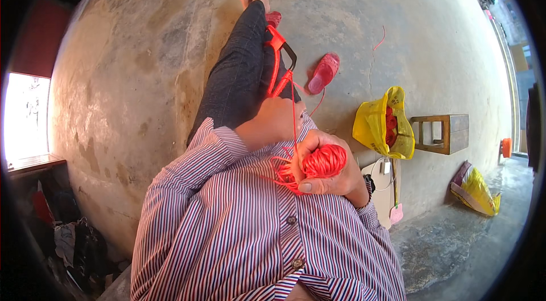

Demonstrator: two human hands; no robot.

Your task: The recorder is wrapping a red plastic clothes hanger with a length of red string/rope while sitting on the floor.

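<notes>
My right hand point(325, 179) is closed around a bundle of red cord point(324, 161), with loose loops spilling out beside the thumb. A taut strand runs up from the bundle to a dark frame point(291, 55), which is partly wrapped in the same red cord and lies over my legs. My left hand point(278, 122) is at the lower end of this frame, slightly blurred, back of the hand up. Its fingers look curled in, and what they hold is hidden. Another thin strand trails off beyond the left hand toward a red slipper point(324, 73).
On the right stand a yellow bag point(372, 125) with red material inside and a small wooden stool point(455, 133). A yellow sack point(478, 190) lies farther right. A red cord piece point(380, 38) rests on the concrete floor point(142, 68). Dark clutter point(74, 238) fills the lower left.
</notes>
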